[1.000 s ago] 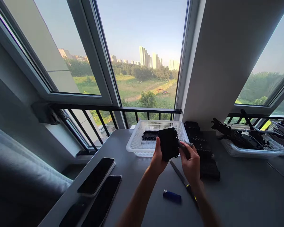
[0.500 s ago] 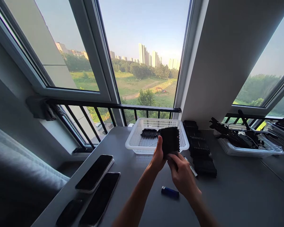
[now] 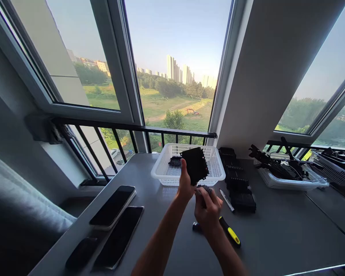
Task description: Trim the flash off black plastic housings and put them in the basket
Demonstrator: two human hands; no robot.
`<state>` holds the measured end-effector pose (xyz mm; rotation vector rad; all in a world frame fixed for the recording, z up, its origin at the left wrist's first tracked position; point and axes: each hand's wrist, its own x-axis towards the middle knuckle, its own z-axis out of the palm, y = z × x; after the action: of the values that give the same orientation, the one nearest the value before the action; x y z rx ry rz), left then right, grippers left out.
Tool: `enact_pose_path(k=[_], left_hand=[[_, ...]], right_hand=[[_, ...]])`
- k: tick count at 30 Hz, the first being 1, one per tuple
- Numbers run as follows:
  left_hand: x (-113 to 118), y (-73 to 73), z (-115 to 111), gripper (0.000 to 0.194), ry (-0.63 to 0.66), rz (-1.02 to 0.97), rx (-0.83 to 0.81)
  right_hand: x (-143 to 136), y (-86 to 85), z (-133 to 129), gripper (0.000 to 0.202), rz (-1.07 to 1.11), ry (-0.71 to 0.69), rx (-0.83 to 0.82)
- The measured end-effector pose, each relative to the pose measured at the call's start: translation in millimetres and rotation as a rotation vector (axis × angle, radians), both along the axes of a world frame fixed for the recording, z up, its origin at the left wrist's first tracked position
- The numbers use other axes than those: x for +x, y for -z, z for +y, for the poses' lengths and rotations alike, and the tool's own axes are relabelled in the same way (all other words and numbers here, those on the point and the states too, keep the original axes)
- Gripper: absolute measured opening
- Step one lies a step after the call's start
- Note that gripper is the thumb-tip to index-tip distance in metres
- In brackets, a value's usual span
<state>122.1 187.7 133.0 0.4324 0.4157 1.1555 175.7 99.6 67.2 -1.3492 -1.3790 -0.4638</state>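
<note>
My left hand [image 3: 186, 184] grips a flat black plastic part [image 3: 194, 166] by its lower left side, thumb along the edge. The part is held up in front of a white basket, its toothed edge facing right. Just below its lower corner, my right hand [image 3: 208, 207] is closed, with its fingers pinched together. A small dark piece [image 3: 204, 189] shows at those fingertips; whether it is separate from the black part I cannot tell. Under my right wrist lie a blue lighter [image 3: 196, 227], mostly hidden, and a tool with a yellow-and-black handle [image 3: 230, 232].
The white basket [image 3: 163, 180] holds another black part [image 3: 174, 161]. Stacked black parts [image 3: 238, 184] and a white marker [image 3: 227, 200] lie to the right. Farther right stand baskets of black pieces and cables [image 3: 290, 168]. Two phones [image 3: 119, 237] and a dark mouse-shaped object [image 3: 82, 253] lie left.
The black part has shifted left and tilted in my left hand. My right hand has drawn lower and left, covering much of the lighter; the yellow-and-black handle has come into view.
</note>
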Motion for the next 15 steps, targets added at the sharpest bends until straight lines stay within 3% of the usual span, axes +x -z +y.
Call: enact_pose_path(k=[4,8,12,15], left_hand=[[-14.1,2.8,16.1,0.056,-0.023,0.005,0.01],[-19.2,13.2,22.5,0.056,0.058,0.032,0.03],[-19.3,32.1,20.7,0.054,0.061,0.05,0.037],[-27.8,51.6,18.1,0.056,0.067,0.081,0.021]], right_hand=[[15.9,13.8,-9.8,0.018,0.093,-0.069,-0.12],[35.9,36.5,-10.0,0.031,0.013,-0.064,-0.548],[42.2,53.0,-16.5,0.025,-0.11,-0.195,-0.767],[51.5,56.3,-25.8,0.032,-0.125,-0.178,-0.847]])
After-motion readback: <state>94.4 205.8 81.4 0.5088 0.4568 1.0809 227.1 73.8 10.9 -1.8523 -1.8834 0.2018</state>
